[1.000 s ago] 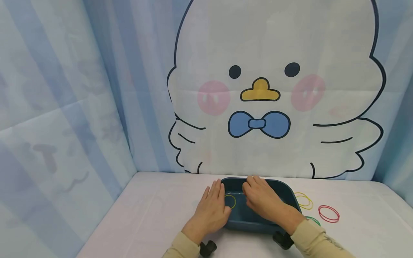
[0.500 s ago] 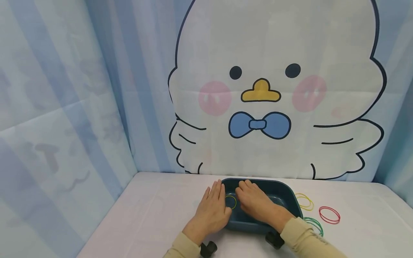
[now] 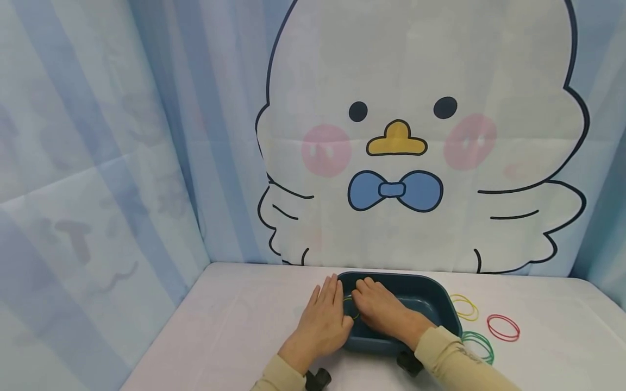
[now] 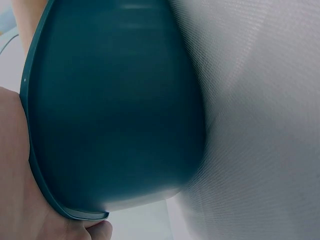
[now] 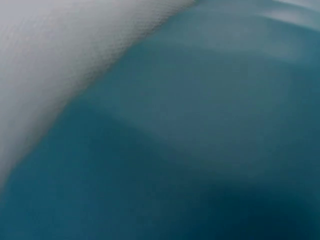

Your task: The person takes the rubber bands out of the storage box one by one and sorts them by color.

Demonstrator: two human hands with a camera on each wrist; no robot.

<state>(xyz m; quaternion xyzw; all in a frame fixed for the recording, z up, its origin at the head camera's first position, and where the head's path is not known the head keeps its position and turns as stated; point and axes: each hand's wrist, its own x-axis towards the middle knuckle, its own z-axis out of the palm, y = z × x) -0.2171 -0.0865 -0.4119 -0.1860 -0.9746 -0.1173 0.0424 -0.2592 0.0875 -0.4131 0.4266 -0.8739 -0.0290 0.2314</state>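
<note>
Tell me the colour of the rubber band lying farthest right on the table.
Red. The rubber band farthest right shows best in the head view, right of the tray.

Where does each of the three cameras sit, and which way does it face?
Head: above, looking forward and down at the table; left hand and right hand at the teal tray.
Left wrist: low, against the tray's outer wall; a bit of hand shows.
Right wrist: close on teal surface; no hand.
All share the tray.

The head camera looks forward and down over the table (image 3: 235, 326). Both wrist cameras sit very near the teal tray (image 3: 430, 296); its outer wall (image 4: 115, 110) fills the left wrist view.
</note>
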